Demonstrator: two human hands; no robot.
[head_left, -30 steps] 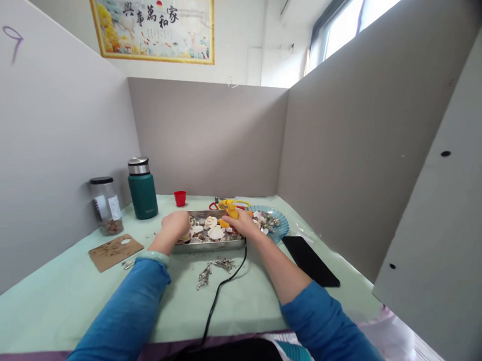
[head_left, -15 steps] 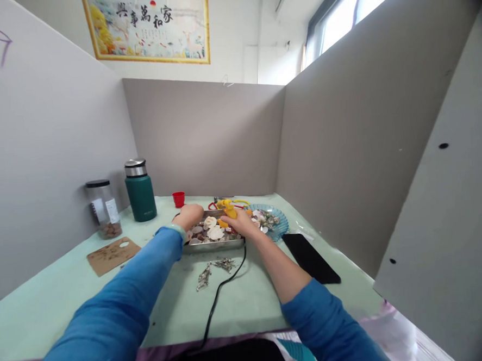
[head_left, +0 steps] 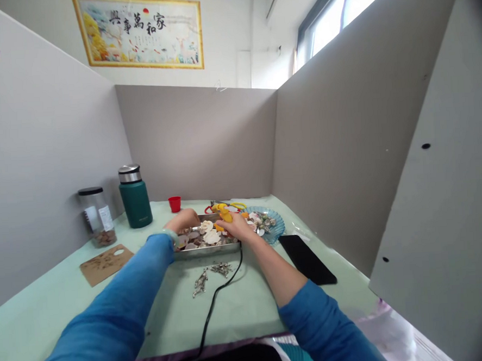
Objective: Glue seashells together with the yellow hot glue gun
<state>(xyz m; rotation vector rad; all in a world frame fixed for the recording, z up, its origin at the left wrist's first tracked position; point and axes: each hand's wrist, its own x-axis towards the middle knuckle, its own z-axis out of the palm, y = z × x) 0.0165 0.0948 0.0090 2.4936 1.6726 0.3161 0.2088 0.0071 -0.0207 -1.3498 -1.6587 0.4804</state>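
Note:
My right hand (head_left: 239,227) is wrapped round a yellow hot glue gun (head_left: 225,213), held over the right side of a shallow metal tray (head_left: 208,251). Loose round discs and cream-coloured flower pieces (head_left: 212,237) fill the tray. Over its left side, my left hand (head_left: 183,222) has its fingers curled down among the pieces. What those fingers grip is too small and too hidden to name. A black cord (head_left: 217,293) trails from beside the tray toward the table's front edge. Small metal clips (head_left: 201,281) lie in a loose pile before the tray.
Right of the tray stands a blue scalloped plate (head_left: 277,225) of small flowers; a black flat slab (head_left: 307,259) lies nearer. Yellow-and-red-handled tools (head_left: 238,205) and a red cup (head_left: 174,204) are behind. A green bottle (head_left: 135,200), a jar (head_left: 98,219) and brown cardboard (head_left: 103,266) occupy the left.
The whole view has shifted slightly. My left hand has moved a little within the tray, and its fingers stay curled. My right hand keeps the glue gun in nearly the same place.

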